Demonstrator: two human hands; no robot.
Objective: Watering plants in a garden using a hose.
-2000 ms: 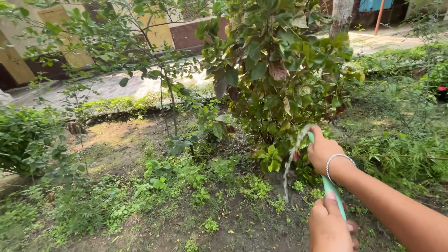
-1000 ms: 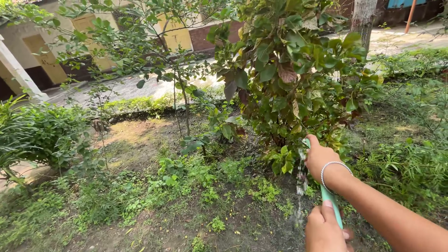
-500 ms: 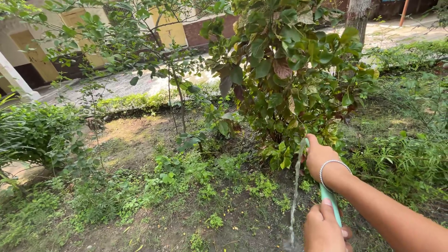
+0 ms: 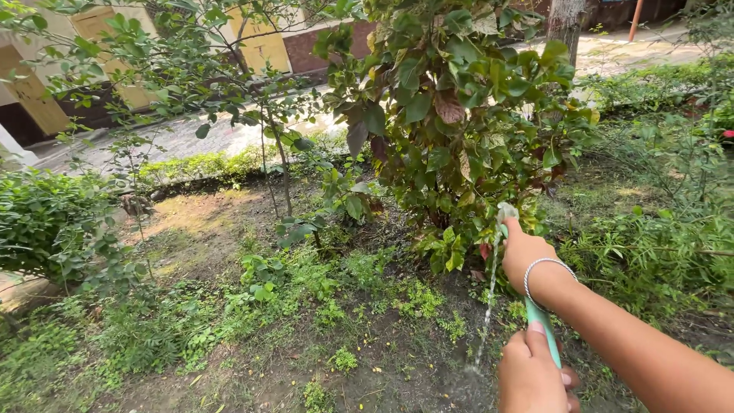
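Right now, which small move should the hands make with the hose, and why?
Probably tip the hose end forward: the water falls short, onto bare soil near the left hand, not at the base of the bush beyond the right hand.

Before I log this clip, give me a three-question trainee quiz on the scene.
1. True or false: water falls from the hose end.
2. Which hand grips nearer the hose end? A) right hand B) left hand
3. Fill in: the right wrist wears a silver ____.

Key: 1 true; 2 A; 3 bracelet. The stream lands on soil before the bush.
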